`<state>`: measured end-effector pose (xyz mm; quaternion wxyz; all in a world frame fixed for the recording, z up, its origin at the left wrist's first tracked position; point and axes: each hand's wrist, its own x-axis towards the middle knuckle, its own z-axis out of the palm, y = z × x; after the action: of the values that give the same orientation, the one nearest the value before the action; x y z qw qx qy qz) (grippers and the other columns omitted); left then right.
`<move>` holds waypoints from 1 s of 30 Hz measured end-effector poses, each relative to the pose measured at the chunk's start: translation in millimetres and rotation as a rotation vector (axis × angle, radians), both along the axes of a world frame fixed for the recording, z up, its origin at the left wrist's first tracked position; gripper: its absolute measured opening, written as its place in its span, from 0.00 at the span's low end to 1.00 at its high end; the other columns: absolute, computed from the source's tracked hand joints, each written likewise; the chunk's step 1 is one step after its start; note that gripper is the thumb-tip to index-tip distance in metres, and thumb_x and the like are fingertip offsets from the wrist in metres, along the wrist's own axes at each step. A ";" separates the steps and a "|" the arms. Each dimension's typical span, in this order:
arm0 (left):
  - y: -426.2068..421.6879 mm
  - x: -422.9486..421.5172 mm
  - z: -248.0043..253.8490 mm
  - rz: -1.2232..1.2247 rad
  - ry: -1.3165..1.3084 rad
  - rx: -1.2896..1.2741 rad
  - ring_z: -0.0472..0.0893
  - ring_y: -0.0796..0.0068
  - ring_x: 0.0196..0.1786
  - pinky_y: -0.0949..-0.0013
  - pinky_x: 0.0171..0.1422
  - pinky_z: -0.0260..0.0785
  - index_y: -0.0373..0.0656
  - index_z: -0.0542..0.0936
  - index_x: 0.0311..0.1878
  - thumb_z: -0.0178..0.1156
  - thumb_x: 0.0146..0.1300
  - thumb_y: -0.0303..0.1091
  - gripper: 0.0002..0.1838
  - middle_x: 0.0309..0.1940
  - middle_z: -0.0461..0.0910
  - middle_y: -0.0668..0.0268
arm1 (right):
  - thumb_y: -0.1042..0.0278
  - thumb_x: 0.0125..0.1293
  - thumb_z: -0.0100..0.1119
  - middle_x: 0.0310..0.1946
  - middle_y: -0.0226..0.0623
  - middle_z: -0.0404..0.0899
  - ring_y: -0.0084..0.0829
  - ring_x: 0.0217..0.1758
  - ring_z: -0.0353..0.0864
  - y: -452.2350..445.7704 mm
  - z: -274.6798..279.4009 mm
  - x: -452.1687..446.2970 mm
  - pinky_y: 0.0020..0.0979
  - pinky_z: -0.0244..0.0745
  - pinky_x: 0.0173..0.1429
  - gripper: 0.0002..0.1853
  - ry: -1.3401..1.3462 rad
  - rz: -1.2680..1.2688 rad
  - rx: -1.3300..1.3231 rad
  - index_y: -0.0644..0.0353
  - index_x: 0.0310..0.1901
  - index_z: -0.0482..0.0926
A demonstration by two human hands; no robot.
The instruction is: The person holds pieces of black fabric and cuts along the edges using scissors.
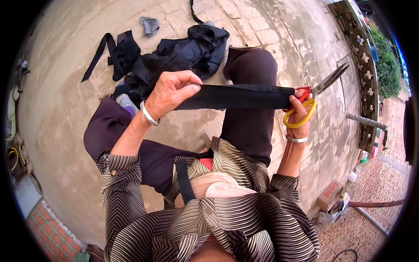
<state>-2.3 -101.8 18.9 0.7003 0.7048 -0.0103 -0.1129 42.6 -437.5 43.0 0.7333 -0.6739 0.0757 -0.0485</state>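
Observation:
A black strip of cloth [244, 97] is stretched level between my two hands, above my knees. My left hand [172, 93] pinches its left end between thumb and fingers. At the other end, my right hand [299, 111] grips the strip's edge and also carries scissors [322, 87] with one red and one yellow handle. The scissor blades point up and to the right, away from the cloth. Dark garments [183, 54] lie heaped on the ground beyond my left hand and between my feet.
A small grey cloth [149, 26] and a black cut piece with a strap [124, 54] lie on the paved ground [65, 118]. To the right are a low wall [365, 70], a metal pipe [366, 121] and a cardboard box [330, 195]. A checked cloth [52, 231] shows at lower left.

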 end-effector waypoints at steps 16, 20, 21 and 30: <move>-8.5 -0.9 -22.4 0.002 0.306 -0.541 0.80 0.85 0.28 0.81 0.35 0.74 0.36 0.79 0.38 0.61 0.58 0.28 0.06 0.30 0.82 0.68 | 0.82 0.56 0.59 0.23 0.26 0.70 0.17 0.19 0.69 -2.1 -35.6 -0.5 0.18 0.65 0.22 0.07 0.124 -0.028 -0.144 0.59 0.33 0.74; -9.9 -3.1 -19.2 0.017 0.302 -0.540 0.80 0.85 0.28 0.80 0.36 0.75 0.36 0.79 0.37 0.61 0.58 0.28 0.06 0.30 0.82 0.68 | 0.84 0.56 0.60 0.25 0.25 0.70 0.16 0.21 0.68 -6.3 -36.4 -4.7 0.18 0.65 0.25 0.09 0.101 0.016 -0.182 0.58 0.33 0.73; -10.0 -3.4 -19.0 0.021 0.304 -0.525 0.80 0.85 0.28 0.80 0.35 0.75 0.36 0.79 0.37 0.61 0.58 0.28 0.06 0.30 0.82 0.68 | 0.84 0.56 0.60 0.25 0.25 0.70 0.16 0.21 0.68 -6.7 -38.6 -4.9 0.18 0.65 0.25 0.09 0.099 0.015 -0.183 0.58 0.33 0.73; -18.0 -4.0 -20.3 0.077 0.325 -0.511 0.80 0.85 0.29 0.80 0.36 0.74 0.35 0.80 0.37 0.60 0.61 0.28 0.06 0.29 0.82 0.68 | 0.80 0.58 0.61 0.26 0.29 0.74 0.21 0.28 0.75 -16.9 -47.9 -0.2 0.23 0.71 0.35 0.08 -0.071 -0.019 -0.584 0.63 0.38 0.75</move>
<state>-6.2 -119.8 -1.3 0.8512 0.4783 0.1006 -0.1913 42.4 -454.5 -4.9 0.5099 -0.8537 0.0394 -0.0987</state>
